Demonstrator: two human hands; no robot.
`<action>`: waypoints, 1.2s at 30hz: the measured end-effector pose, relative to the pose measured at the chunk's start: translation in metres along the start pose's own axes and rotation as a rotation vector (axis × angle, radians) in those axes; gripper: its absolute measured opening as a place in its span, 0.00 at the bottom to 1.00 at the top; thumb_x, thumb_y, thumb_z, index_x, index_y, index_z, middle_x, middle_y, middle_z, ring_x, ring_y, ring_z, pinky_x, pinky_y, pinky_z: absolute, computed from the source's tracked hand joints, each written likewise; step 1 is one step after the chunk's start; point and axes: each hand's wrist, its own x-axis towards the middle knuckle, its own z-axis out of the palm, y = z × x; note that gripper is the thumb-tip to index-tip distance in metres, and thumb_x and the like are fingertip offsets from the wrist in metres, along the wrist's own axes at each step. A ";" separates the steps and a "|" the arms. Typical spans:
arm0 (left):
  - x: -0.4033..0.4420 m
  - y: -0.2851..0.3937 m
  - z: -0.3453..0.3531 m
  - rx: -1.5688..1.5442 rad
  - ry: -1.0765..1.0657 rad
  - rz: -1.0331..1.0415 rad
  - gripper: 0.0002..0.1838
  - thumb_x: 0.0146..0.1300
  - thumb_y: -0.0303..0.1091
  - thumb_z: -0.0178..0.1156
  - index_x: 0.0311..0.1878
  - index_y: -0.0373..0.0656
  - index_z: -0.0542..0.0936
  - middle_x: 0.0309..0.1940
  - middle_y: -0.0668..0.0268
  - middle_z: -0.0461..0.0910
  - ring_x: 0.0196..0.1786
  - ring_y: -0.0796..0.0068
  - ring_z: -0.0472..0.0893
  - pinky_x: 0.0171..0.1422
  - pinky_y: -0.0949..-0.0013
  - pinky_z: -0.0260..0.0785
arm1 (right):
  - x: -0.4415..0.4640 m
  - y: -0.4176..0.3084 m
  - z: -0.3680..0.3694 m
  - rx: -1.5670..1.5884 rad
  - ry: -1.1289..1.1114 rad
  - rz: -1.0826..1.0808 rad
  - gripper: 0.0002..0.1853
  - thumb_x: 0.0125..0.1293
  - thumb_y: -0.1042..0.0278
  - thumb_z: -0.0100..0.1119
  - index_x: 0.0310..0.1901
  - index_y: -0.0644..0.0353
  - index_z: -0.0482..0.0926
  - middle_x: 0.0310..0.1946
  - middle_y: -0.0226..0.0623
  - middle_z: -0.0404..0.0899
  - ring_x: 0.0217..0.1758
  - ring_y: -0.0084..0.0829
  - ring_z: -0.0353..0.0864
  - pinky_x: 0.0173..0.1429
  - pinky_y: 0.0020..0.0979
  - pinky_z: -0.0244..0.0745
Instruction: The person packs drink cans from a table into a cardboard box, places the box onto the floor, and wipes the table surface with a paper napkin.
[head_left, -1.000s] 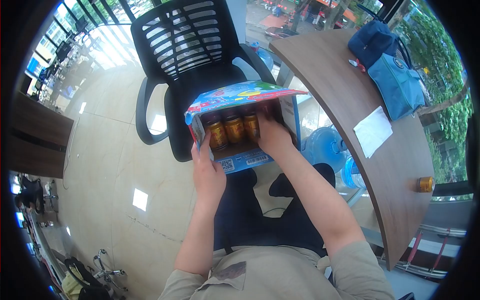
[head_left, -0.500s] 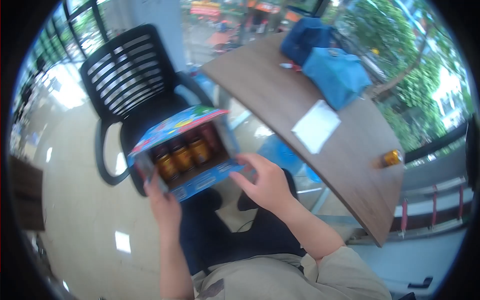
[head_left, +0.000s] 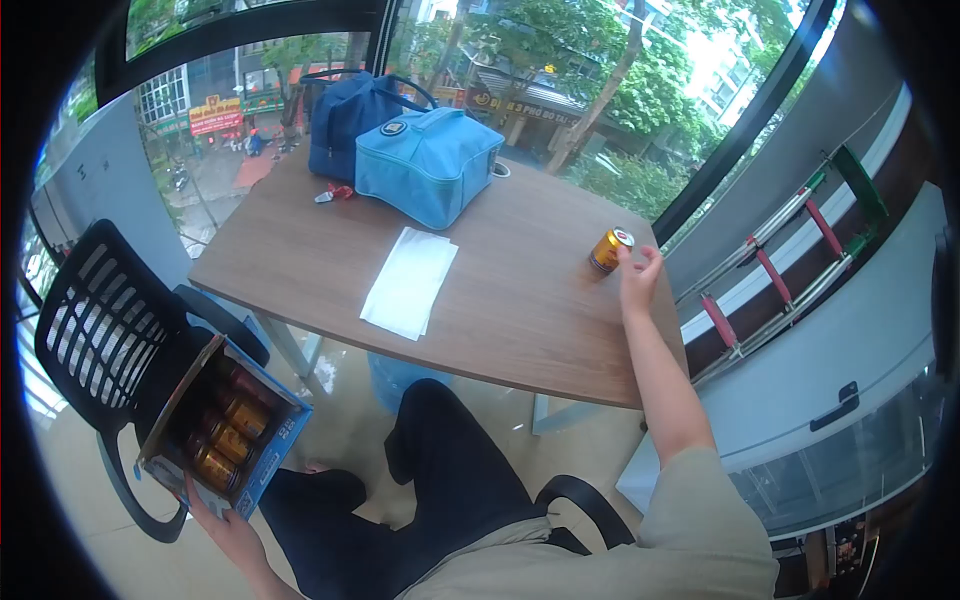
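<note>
My left hand [head_left: 232, 538] grips the lower edge of an open cardboard box [head_left: 268, 464] with blue printed sides, at the lower left. Its open side faces up toward me, and several gold containers with dark ends [head_left: 228, 440] lie in a row inside. A gold drink can [head_left: 607, 250] with a silver top stands upright near the right end of the table. My right hand [head_left: 638, 280] is at the right side of this can, fingers apart and not wrapped round it. Whether a fingertip touches the can, I cannot tell.
On the brown table [head_left: 520, 300] lie white paper sheets [head_left: 408, 285], a light-blue bag [head_left: 425, 170], a dark-blue bag [head_left: 340, 125] and a small red-and-white item [head_left: 335, 193]. A black mesh chair [head_left: 100, 320] stands at left. A ladder [head_left: 770, 270] leans at right.
The view has swung toward the table. My right hand has left the box and reached out to the can. The box, still in my left hand, is now at the lower left of view.
</note>
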 end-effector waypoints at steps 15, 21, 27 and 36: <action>-0.004 0.025 -0.004 -0.012 0.090 0.020 0.44 0.57 0.10 0.49 0.80 0.47 0.70 0.74 0.45 0.69 0.79 0.39 0.68 0.83 0.51 0.63 | 0.036 0.063 0.039 0.159 -0.325 -0.090 0.29 0.71 0.62 0.77 0.66 0.67 0.77 0.60 0.40 0.82 0.59 0.32 0.83 0.66 0.37 0.81; -0.011 0.022 -0.005 0.030 0.081 -0.062 0.44 0.58 0.09 0.50 0.81 0.50 0.68 0.76 0.47 0.66 0.74 0.38 0.74 0.74 0.49 0.73 | -0.080 -0.127 0.056 0.530 -0.717 -0.243 0.37 0.71 0.63 0.76 0.76 0.64 0.69 0.68 0.44 0.78 0.71 0.37 0.79 0.76 0.40 0.75; -0.017 0.029 -0.009 0.008 0.049 -0.048 0.42 0.61 0.10 0.51 0.80 0.50 0.70 0.79 0.47 0.63 0.75 0.39 0.74 0.71 0.49 0.75 | -0.272 -0.310 0.091 0.561 -1.255 -0.934 0.44 0.48 0.74 0.86 0.70 0.59 0.77 0.65 0.47 0.80 0.69 0.46 0.82 0.72 0.43 0.78; -0.015 0.018 -0.015 0.018 -0.012 -0.090 0.19 0.62 0.12 0.55 0.50 0.44 0.84 0.82 0.48 0.61 0.74 0.40 0.75 0.67 0.47 0.77 | -0.475 -0.380 0.229 0.423 -1.528 -0.949 0.40 0.59 0.64 0.81 0.72 0.55 0.71 0.65 0.50 0.78 0.73 0.53 0.77 0.74 0.47 0.75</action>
